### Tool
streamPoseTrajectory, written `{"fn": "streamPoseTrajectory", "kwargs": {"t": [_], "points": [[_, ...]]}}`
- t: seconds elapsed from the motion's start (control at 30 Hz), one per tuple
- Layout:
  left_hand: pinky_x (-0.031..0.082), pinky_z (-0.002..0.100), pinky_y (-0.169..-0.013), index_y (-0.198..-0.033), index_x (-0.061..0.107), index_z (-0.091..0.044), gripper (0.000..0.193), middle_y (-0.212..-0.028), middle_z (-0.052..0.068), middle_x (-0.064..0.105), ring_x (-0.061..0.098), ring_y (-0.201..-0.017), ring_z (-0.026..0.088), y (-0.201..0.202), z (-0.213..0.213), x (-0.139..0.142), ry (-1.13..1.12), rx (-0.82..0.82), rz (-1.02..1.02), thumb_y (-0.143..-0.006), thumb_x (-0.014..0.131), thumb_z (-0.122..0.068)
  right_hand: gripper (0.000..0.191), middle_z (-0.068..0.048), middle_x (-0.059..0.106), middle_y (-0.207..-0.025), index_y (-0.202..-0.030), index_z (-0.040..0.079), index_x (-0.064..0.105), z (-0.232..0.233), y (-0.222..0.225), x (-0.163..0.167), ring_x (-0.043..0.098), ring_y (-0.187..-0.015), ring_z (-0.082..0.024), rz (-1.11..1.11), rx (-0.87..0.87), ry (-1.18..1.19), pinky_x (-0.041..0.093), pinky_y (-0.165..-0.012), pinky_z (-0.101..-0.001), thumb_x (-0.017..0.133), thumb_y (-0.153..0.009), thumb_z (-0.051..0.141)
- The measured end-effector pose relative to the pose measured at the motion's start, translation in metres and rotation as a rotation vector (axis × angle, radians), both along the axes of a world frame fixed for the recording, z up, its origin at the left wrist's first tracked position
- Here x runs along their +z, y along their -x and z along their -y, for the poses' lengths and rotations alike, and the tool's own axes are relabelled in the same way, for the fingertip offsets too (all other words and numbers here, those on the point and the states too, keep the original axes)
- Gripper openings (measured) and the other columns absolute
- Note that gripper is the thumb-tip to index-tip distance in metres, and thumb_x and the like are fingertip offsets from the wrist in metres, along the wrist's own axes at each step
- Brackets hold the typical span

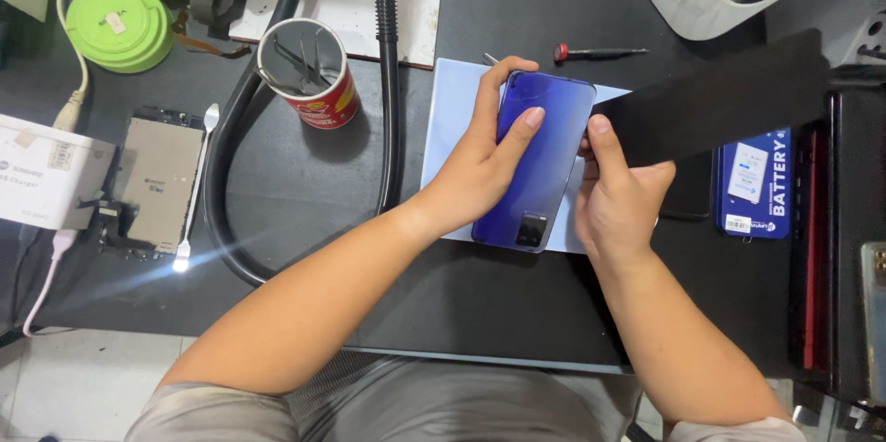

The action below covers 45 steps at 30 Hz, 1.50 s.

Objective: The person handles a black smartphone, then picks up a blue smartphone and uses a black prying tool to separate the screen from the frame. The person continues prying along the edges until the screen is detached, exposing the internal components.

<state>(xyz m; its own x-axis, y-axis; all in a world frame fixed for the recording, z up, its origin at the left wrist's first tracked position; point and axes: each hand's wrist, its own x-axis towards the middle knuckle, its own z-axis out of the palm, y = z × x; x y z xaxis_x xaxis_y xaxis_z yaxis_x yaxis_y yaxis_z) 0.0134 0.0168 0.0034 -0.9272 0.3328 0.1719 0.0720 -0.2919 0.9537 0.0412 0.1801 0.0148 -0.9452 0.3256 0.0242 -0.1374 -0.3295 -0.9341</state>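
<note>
The blue phone (544,158) — glossy, thin, stiff and judged slippery and fragile — is held back-up over the pale mat (452,101), clamped at its long edges by the left hand (484,161) and right hand (618,197).

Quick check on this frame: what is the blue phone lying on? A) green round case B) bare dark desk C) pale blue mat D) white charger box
C: the blue phone, back side up and held by the left hand and the right hand, lies on the pale blue mat, which rests on the dark desk.
</note>
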Motion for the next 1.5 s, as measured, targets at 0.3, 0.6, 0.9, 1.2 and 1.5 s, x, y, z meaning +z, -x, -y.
{"fn": "streamPoseTrajectory", "kwargs": {"t": [0.3, 0.6, 0.9, 1.2, 1.5], "points": [[0.046, 0.034, -0.112, -0.153, 0.030, -0.014, 0.046, -0.139, 0.013, 0.052, 0.055, -0.129, 0.020, -0.001, -0.001, 0.000, 0.004, -0.016, -0.012, -0.114, 0.051, -0.022, 0.003, -0.007, 0.071, -0.095, -0.099, 0.000, 0.070, -0.005, 0.005, 0.005, 0.068, -0.084, -0.014, -0.010, -0.015, -0.037, 0.057, -0.080, -0.0282, 0.072, -0.100, -0.002], [0.043, 0.035, -0.115, -0.153, 0.031, -0.014, 0.045, -0.138, 0.013, 0.053, 0.054, -0.131, 0.019, 0.003, 0.004, 0.002, 0.010, -0.057, 0.006, -0.114, 0.050, -0.024, 0.003, -0.009, 0.071, -0.095, -0.098, -0.002, 0.070, -0.022, 0.011, 0.007, 0.068, -0.086, -0.016, 0.061, 0.109, 0.000, 0.057, -0.082, -0.0292, 0.072, -0.101, -0.001], [0.042, 0.035, -0.116, -0.153, 0.030, -0.015, 0.045, -0.141, 0.013, 0.050, 0.051, -0.133, 0.020, 0.004, 0.005, 0.000, 0.005, -0.073, -0.028, -0.114, 0.050, -0.023, 0.004, -0.007, 0.070, -0.095, -0.099, 0.000, 0.069, -0.030, 0.009, 0.012, 0.067, -0.088, -0.016, 0.018, 0.187, -0.029, 0.056, -0.082, -0.0288, 0.072, -0.101, -0.002], [0.044, 0.034, -0.116, -0.153, 0.031, -0.013, 0.045, -0.142, 0.014, 0.050, 0.053, -0.134, 0.020, 0.000, 0.000, 0.000, 0.017, -0.027, -0.048, -0.114, 0.051, -0.023, 0.002, -0.006, 0.071, -0.095, -0.099, 0.000, 0.070, -0.005, 0.003, 0.001, 0.069, -0.084, -0.013, 0.011, -0.017, 0.024, 0.057, -0.081, -0.0277, 0.070, -0.100, -0.001], [0.046, 0.033, -0.111, -0.153, 0.030, -0.011, 0.047, -0.142, 0.014, 0.049, 0.056, -0.127, 0.020, 0.001, 0.003, 0.002, -0.028, 0.040, 0.077, -0.112, 0.050, -0.024, 0.007, -0.005, 0.070, -0.099, -0.106, 0.002, 0.068, 0.005, 0.000, 0.004, 0.069, -0.087, -0.013, 0.006, 0.028, 0.008, 0.058, -0.082, -0.0282, 0.068, -0.100, -0.002]]}}
